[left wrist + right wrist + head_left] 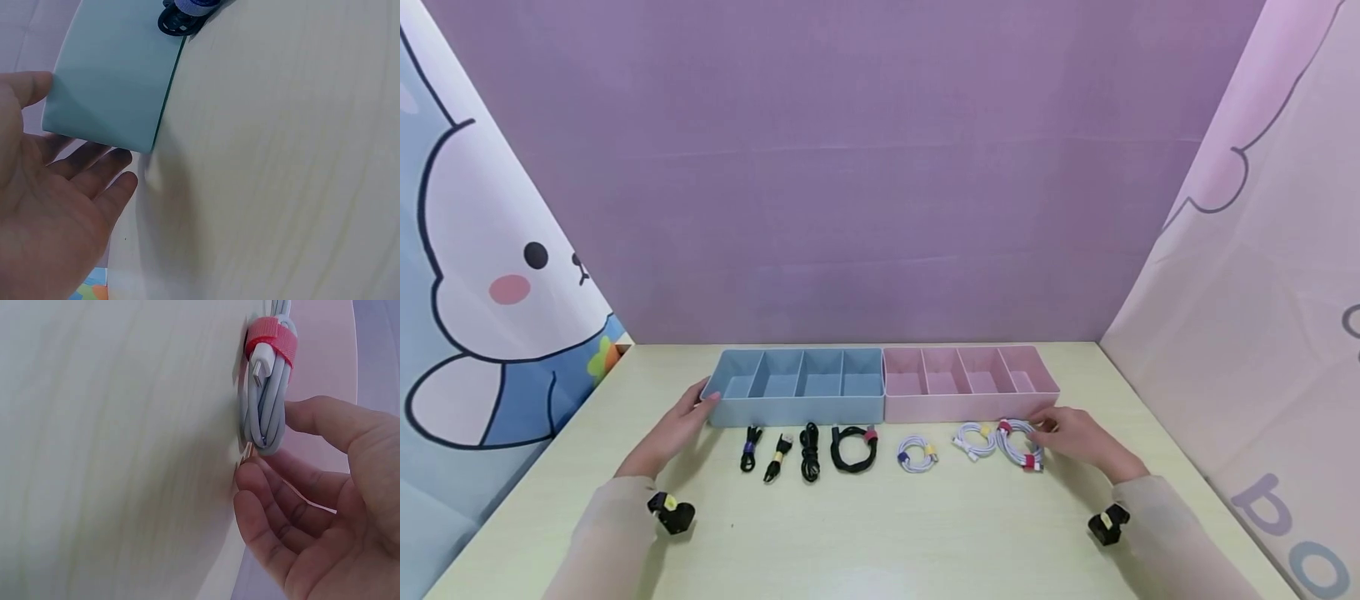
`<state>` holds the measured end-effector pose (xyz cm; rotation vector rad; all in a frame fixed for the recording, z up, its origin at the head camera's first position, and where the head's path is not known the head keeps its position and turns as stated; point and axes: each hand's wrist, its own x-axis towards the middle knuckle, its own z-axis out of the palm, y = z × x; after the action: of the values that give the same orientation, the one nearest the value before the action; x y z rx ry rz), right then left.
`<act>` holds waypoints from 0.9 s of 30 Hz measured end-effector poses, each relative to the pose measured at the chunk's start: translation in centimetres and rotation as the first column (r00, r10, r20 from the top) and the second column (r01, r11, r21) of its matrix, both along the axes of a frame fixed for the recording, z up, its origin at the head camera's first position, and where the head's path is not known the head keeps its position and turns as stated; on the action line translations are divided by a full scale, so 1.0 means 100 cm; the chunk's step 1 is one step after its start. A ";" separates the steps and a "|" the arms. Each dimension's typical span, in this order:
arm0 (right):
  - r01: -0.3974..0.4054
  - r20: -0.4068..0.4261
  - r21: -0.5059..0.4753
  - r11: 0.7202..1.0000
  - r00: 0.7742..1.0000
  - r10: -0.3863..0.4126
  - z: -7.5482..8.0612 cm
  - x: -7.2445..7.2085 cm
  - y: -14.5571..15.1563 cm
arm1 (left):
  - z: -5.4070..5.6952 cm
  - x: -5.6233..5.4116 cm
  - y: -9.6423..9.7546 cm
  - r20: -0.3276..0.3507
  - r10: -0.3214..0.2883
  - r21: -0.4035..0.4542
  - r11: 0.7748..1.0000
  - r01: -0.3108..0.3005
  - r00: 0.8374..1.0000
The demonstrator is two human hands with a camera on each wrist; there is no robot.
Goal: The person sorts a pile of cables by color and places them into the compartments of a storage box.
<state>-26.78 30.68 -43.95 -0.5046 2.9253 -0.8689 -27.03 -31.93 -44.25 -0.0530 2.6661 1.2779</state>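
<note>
Grip: right hand pinches red-strapped white coil | Location: table, before pink organizer | Left hand: loosely spread against end of blue organizer | Step: we judge coil positioning | Next: we need firm pinch, clearance from neighboring coil

Cables in row on table, before two adjoining trays.
</note>
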 end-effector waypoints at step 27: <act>0.108 0.118 -0.052 0.993 0.988 -0.101 -0.002 -0.003 -0.002 | 0.002 0.000 0.004 0.075 -0.012 0.105 0.994 0.004 0.997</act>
<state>-27.06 30.44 -44.16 -0.2954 2.8498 -0.9628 -27.03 -31.53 -44.03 -0.0741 2.5294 1.3827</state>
